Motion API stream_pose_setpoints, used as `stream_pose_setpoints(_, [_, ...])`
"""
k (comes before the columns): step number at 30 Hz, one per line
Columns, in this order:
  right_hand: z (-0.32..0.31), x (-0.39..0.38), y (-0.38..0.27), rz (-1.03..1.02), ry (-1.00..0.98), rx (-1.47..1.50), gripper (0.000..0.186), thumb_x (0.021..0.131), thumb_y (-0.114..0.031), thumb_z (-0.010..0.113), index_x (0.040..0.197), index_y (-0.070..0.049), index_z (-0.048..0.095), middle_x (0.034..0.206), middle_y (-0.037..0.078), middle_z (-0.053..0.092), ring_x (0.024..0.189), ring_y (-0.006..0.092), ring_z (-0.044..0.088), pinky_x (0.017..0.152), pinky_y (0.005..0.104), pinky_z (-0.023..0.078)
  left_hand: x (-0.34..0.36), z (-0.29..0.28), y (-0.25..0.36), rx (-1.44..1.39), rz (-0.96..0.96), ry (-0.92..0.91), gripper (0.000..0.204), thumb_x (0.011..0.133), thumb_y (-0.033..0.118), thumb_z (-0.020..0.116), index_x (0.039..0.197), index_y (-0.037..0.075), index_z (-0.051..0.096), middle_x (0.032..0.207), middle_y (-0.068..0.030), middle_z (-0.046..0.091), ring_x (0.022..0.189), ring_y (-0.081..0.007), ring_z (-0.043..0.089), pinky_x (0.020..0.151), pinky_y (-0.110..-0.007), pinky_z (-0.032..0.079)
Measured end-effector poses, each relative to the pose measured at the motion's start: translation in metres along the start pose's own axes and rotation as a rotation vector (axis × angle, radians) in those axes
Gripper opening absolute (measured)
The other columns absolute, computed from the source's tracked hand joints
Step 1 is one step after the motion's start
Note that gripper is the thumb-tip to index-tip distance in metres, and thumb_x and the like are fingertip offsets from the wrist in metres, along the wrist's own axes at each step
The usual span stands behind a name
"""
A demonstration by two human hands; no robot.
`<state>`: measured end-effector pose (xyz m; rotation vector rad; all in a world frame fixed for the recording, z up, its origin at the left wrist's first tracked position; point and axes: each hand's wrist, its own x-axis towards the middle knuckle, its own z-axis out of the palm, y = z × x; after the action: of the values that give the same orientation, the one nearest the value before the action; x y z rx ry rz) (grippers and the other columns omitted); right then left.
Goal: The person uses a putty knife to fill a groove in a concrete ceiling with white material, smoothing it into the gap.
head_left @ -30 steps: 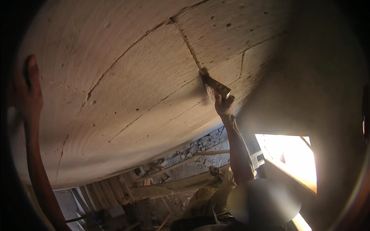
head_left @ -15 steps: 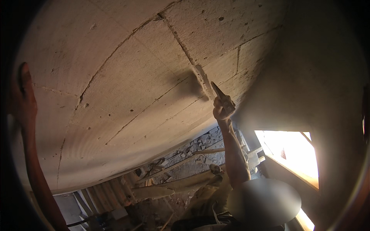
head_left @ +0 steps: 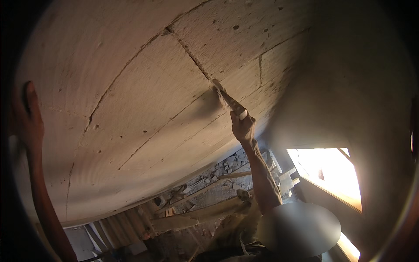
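My right hand (head_left: pixel 243 126) is closed around a trowel (head_left: pixel 233 104) with a dark, tapered blade; the handle is mostly hidden in my fist. The blade's point lies at a joint in the pale block wall (head_left: pixel 144 105), beside a rough lighter strip (head_left: pixel 223 99) that looks like mortar. A soft shadow falls on the blocks to its left. At the far left, my left hand (head_left: pixel 29 115) lies flat against the same wall with its thumb apart, holding nothing. Its outer fingers fade into the dark rim.
Rubble (head_left: pixel 227 166) and long boards (head_left: pixel 205 212) lie below the wall. Corrugated sheeting (head_left: pixel 124 229) stands at the lower left. A bright opening (head_left: pixel 327 174) is in the dark side wall on the right. A blurred oval covers part of the lower right.
The trowel has moved up and left along the joint, and my right hand has turned with it. The view has shifted slightly; my left hand stays on the wall.
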<state>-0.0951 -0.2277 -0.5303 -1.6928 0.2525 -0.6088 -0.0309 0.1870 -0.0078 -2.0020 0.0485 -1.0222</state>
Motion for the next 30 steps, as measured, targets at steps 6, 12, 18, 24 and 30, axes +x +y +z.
stream_pose_setpoints(6, [0.004, 0.005, 0.025, -0.373, 0.146, 0.298, 0.013, 0.091, -0.012, 0.068, 0.095, -0.001, 0.064, 0.067, 0.012, 0.062, 0.052, 0.0261, 0.064, 0.048, 0.0317, 0.048, -0.001, 0.019, -0.022, 0.004, 0.100, -0.050, 0.063, 0.108, 0.049, 0.031, 0.150, 0.003, 0.040, 0.151, -0.0130, 0.047, 0.140, -0.0248, 0.044, 0.116, -0.035, 0.037])
stream_pose_setpoints(12, [-0.006, 0.025, -0.015, -0.211, -0.081, 0.018, 0.021, 0.092, -0.019, 0.072, 0.088, 0.000, 0.064, 0.060, 0.012, 0.060, 0.046, 0.0243, 0.062, 0.045, 0.0336, 0.046, -0.007, -0.003, 0.002, 0.208, -0.026, -0.023, 0.067, 0.105, 0.055, 0.032, 0.150, 0.006, 0.041, 0.151, -0.0130, 0.047, 0.141, -0.0248, 0.044, 0.116, -0.034, 0.038])
stream_pose_setpoints(18, [0.005, 0.014, 0.013, -0.409, 0.122, 0.110, 0.014, 0.092, -0.019, 0.071, 0.087, -0.006, 0.066, 0.065, 0.008, 0.062, 0.052, 0.0198, 0.063, 0.047, 0.0334, 0.049, -0.007, 0.001, -0.007, -0.092, -0.021, -0.012, 0.073, 0.102, 0.063, 0.035, 0.148, 0.007, 0.044, 0.147, -0.0136, 0.051, 0.137, -0.0272, 0.049, 0.112, -0.037, 0.042])
stream_pose_setpoints(24, [-0.005, 0.010, -0.012, -0.530, 0.100, -0.181, 0.016, 0.092, -0.020, 0.072, 0.089, -0.005, 0.066, 0.069, 0.009, 0.065, 0.056, 0.0256, 0.066, 0.049, 0.0362, 0.052, -0.012, -0.009, -0.001, 0.118, 0.011, 0.063, 0.072, 0.102, 0.062, 0.036, 0.148, 0.006, 0.045, 0.146, -0.0142, 0.052, 0.136, -0.0275, 0.050, 0.112, -0.038, 0.042])
stream_pose_setpoints(30, [0.007, 0.007, -0.008, -0.151, -0.003, -0.147, 0.014, 0.091, -0.013, 0.069, 0.084, -0.006, 0.059, 0.066, 0.014, 0.061, 0.057, 0.0353, 0.065, 0.050, 0.0390, 0.051, -0.003, -0.028, 0.019, -0.078, -0.024, -0.011, 0.069, 0.102, 0.058, 0.042, 0.149, 0.006, 0.042, 0.145, -0.0149, 0.053, 0.134, -0.0283, 0.051, 0.109, -0.039, 0.044])
